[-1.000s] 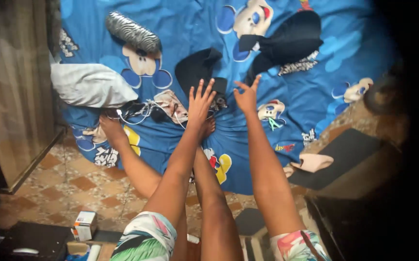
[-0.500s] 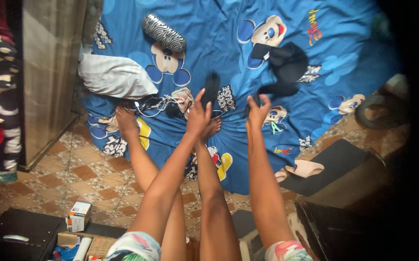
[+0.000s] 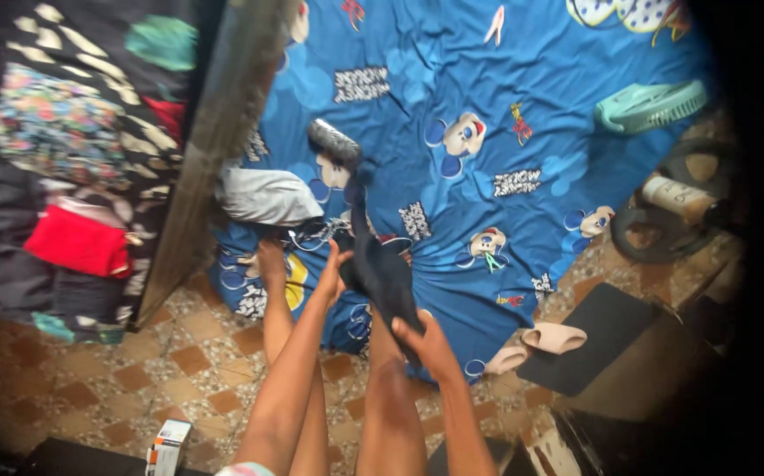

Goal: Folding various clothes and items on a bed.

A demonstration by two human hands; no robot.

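Both hands hold a dark garment (image 3: 380, 264) stretched over the near edge of a blue cartoon-print bedsheet (image 3: 523, 132).

Largest first: the sheet covers the bed; on it lie a grey folded cloth (image 3: 267, 196), a tangle of white cables (image 3: 316, 234) and a green plastic item (image 3: 651, 104). The garment hangs above the person's raised feet, close to the cables. Risk, as judged — its trailing end could drag or snag those cables, or slip from the lower grip, since it is held only by the edges. Left hand (image 3: 333, 271) — arm extended, fingers closed on the garment's left edge. Right hand (image 3: 430, 345) — lower and nearer, fingers curled and pinching the bottom end. Pink slippers (image 3: 536, 345) sit on the tiled floor (image 3: 188, 361).
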